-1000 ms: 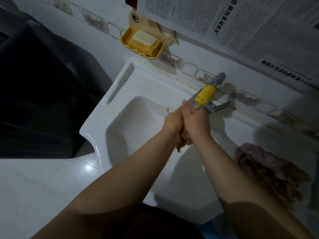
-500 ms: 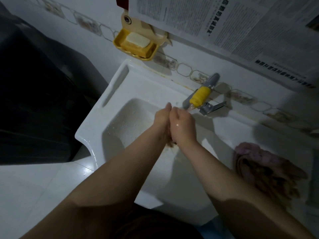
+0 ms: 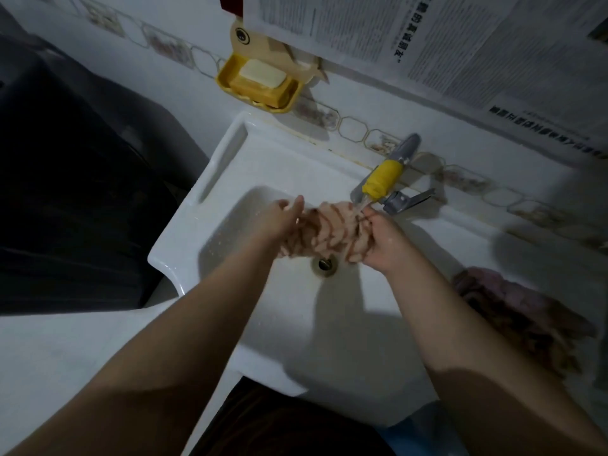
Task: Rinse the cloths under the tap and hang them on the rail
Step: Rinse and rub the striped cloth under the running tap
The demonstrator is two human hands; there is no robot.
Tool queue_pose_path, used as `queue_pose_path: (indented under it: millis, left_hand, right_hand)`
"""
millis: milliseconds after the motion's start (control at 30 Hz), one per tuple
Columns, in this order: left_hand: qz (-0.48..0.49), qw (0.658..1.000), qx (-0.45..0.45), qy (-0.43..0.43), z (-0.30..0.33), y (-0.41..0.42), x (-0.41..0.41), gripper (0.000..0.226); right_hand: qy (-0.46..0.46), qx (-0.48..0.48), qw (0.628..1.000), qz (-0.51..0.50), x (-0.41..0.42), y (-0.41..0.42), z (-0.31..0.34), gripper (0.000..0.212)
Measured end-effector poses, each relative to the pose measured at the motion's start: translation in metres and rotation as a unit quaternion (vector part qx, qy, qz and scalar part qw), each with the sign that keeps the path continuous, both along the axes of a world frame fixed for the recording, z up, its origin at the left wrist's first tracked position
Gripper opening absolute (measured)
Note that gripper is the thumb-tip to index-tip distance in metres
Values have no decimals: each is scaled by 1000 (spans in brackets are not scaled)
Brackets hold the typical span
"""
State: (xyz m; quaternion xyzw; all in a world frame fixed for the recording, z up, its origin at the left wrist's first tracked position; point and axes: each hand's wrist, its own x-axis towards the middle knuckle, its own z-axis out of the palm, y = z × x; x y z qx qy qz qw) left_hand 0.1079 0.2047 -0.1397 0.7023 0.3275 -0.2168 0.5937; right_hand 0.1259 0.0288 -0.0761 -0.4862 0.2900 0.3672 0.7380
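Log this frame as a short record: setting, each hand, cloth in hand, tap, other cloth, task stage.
setting: white sink against a tiled wall, soap dish above it
left hand: grips the left end of the cloth
right hand: grips the right end
cloth: striped, stretched between both hands above the drain
tap: yellow sleeve, water running onto the cloth
other cloth: heaped on the sink's right edge
stage: rinsing, nothing hung; no rail in view
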Motion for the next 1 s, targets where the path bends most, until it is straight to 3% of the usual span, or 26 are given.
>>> queue_pose_path:
  millis: [67,100,167,234,300,367,534,600,667,734,834,901,1001]
  left_hand:
    - [132,986,83,63,-16,-14,-16,64]
    - [211,971,50,98,-16,-24,-28,63]
    - [272,922,-205,185,-2,-51,-54,77]
    - [225,857,-427,182,20,-70,-68,100]
    - [226,828,-501,111,33,-73,-64,101]
    - [256,808,-528,51,37,-69,-50,83]
    - [204,883,-423,-19,38,-63,-33,36]
    - [188,897,-400,-24,44,-56,-33,38]
    - [139,923,-359,-13,53,-50,-33,44]
    - [62,949,-309,-25,61,-46,-34,40]
    - [-33,971,-232,-48,70,-44,-36,32]
    - [-76,974,-208,-47,76,-43,-37,27]
    - [-129,973,-186,-46,73,-38,-41,20]
  right_hand:
    - [33,59,996,-60,-6,10,-7,58]
    - [54,85,991,-89,-10,15,-10,54]
    - [87,121,981,-124,-18,22,-10,46]
    - [82,148,974,-149,-24,22,-10,42]
    - [38,168,971,-163,-35,19,-10,41]
    - [15,155,976,-150,-50,16,-8,37]
    - [11,20,995,-97,-84,-1,-19,33]
    - [13,-104,994,-42,-92,-8,-20,23]
    - [11,-161,985,-55,-89,-16,-23,31]
    - [33,-129,987,-87,-74,-22,-27,61]
    - [124,17,987,-102,-47,-19,-37,88]
    - [130,77,983,-107,-37,-15,-40,83]
    - [88,53,993,-61,-29,-9,-40,46]
